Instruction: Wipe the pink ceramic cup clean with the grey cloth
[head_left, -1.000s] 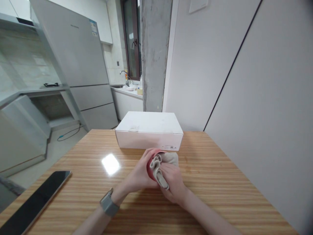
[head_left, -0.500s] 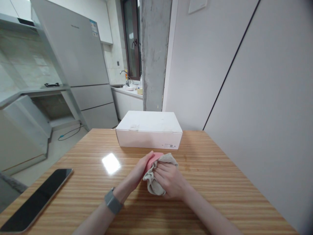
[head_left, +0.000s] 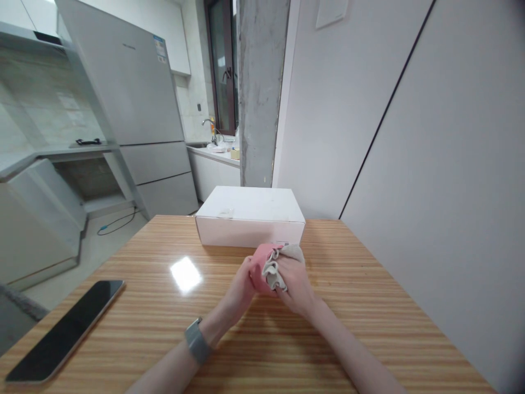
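A pink bowl [head_left: 257, 268], partly covered, is tilted above the table in front of the white box. My left hand [head_left: 241, 289] closes round its left side, and a grey watch band [head_left: 197, 341] circles that wrist. Bunched in my right hand [head_left: 297, 283] is a light grey cloth [head_left: 274, 274], pressed against the bowl's inner side. The cloth and fingers hide much of the bowl.
A white box [head_left: 250, 232] lies across the far end of the wood-grain table [head_left: 369, 323]. At the left edge rests a dark phone [head_left: 68, 331]. Beyond stand a fridge [head_left: 123, 76], a concrete pillar [head_left: 262, 93] and a sink counter [head_left: 215, 169].
Both hands have moved slightly up and forward with the bowl and cloth. The bowl has turned so that more of its pink surface shows, and the cloth is bunched smaller.
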